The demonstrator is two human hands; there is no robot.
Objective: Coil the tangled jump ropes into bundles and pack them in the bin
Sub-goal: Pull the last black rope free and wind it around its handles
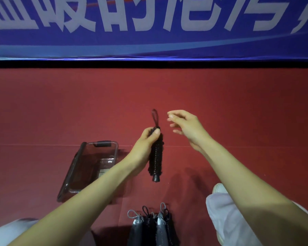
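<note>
Black rope bundle (156, 153) hangs from my left hand (146, 141), fingers pinching its top, right hand (183, 125) loose and empty; a weak pinch could let it unwind before the bin (75, 167).

Red mat floor (238, 103), blue banner (149, 43) w/ white lettering behind.

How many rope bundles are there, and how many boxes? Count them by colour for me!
Black rope bundles: 3, one held up in the left hand at, two on the floor at and
Grey rope bundles: 2, on the floor at and
Clear bins: 1
Total: 6
</note>
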